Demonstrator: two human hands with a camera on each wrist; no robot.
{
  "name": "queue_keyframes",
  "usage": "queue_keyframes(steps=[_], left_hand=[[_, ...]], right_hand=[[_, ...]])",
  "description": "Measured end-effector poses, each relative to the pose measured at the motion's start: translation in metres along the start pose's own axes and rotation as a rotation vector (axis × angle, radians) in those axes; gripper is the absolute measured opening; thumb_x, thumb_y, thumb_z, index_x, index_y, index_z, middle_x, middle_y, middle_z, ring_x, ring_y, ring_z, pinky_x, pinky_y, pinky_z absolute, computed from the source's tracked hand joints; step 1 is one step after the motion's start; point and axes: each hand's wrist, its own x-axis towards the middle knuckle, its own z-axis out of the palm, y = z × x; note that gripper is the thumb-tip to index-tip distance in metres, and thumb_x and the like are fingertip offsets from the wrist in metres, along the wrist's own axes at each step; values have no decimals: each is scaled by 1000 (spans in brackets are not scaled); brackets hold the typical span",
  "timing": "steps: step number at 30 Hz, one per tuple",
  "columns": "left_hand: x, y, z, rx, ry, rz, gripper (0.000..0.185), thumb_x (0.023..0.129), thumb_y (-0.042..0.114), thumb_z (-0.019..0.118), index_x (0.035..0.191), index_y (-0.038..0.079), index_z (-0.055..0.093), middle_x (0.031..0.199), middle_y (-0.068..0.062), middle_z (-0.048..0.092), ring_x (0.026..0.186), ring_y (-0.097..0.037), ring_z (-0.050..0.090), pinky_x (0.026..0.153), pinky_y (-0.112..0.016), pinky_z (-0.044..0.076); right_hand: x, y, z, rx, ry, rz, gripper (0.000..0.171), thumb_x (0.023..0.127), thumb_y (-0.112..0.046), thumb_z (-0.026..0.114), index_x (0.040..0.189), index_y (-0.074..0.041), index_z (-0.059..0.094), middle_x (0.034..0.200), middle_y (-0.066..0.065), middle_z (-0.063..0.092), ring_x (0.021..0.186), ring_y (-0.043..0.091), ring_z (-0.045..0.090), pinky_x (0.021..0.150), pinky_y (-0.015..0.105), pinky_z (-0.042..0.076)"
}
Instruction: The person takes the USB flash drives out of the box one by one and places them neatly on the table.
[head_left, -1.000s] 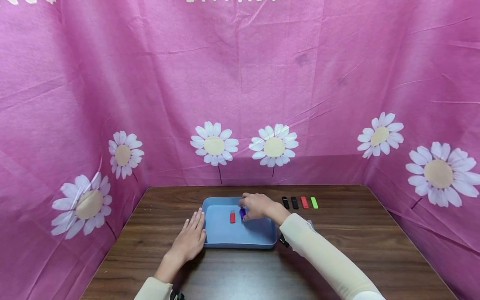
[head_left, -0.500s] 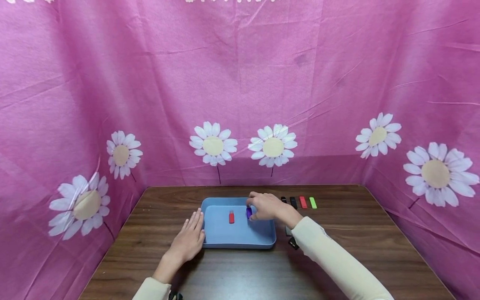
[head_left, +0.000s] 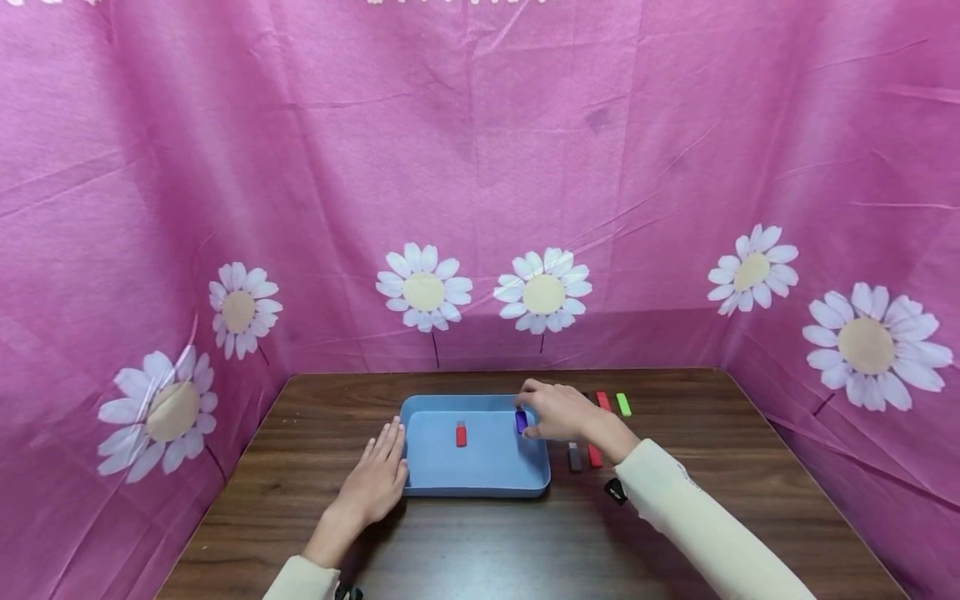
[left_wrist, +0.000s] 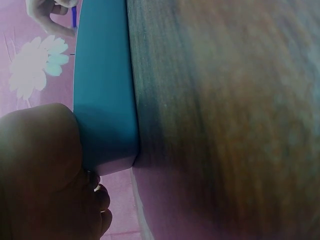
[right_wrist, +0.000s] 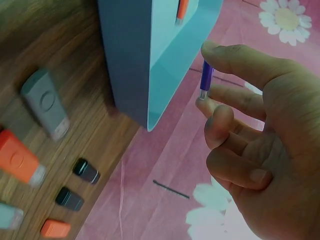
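Observation:
My right hand (head_left: 566, 415) pinches a purple USB stick (head_left: 521, 422) between thumb and fingertips, above the right part of a blue tray (head_left: 450, 475). In the right wrist view the purple USB stick (right_wrist: 206, 76) points its metal plug toward the fingers, and the other fingers are curled. A red USB stick (head_left: 461, 436) lies in the middle of the tray, its plug toward the back. With straight fingers, my left hand (head_left: 378, 475) rests along the tray's left wall. The left wrist view shows this hand dark beside the tray's outer wall (left_wrist: 105, 90).
Right of the tray lie a grey USB stick (head_left: 574, 457) and another red one (head_left: 595, 456); a pale one (right_wrist: 10, 216) shows in the right wrist view. Behind my right arm is a row with two black sticks (right_wrist: 86, 171), a red one (head_left: 603, 400) and a green one (head_left: 624, 405).
My right hand has carried the purple USB stick rightward across the tray. The grey and red sticks beside the tray have come into sight. My left hand stays at the tray's left side.

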Motion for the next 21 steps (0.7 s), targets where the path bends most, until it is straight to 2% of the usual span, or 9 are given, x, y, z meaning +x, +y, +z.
queue_keyframes(steps=[3, 7, 13, 17, 21], left_hand=[[1, 2, -1, 1, -15, -14, 59, 111, 18, 45, 161, -11, 33, 174, -26, 27, 161, -45, 28, 130, -62, 26], [1, 1, 0, 16, -49, -32, 60, 113, 20, 43, 163, -9, 30, 176, -24, 22, 163, -42, 24, 132, -59, 23], [2, 0, 0, 29, -52, -28, 60, 114, 21, 43, 164, -9, 30, 176, -23, 22, 163, -42, 24, 133, -58, 23], [1, 0, -1, 29, -49, -31, 60, 114, 22, 43, 163, -9, 30, 176, -23, 23, 163, -42, 25, 133, -58, 24], [1, 1, -1, 22, -41, -30, 59, 113, 21, 44, 163, -10, 32, 175, -24, 25, 163, -43, 26, 132, -59, 24]], right_hand=[[-8, 5, -3, 5, 4, 26, 49, 90, -33, 86, 134, -16, 74, 128, 2, 65, 68, 10, 54, 66, 31, 50], [-22, 14, -6, 22, 14, 57, 49, 90, -33, 86, 134, -16, 74, 130, 4, 66, 73, 9, 56, 67, 30, 50], [-44, 30, -8, 64, 44, 77, 49, 90, -29, 86, 134, -14, 73, 129, 3, 65, 73, 7, 57, 61, 27, 47], [-55, 40, -8, 56, 71, 88, 49, 88, -28, 88, 133, -14, 74, 127, 3, 66, 78, 9, 61, 63, 29, 48], [-64, 48, -8, 49, 77, 96, 51, 86, -27, 89, 133, -13, 74, 129, 4, 66, 85, 14, 67, 71, 35, 55]])
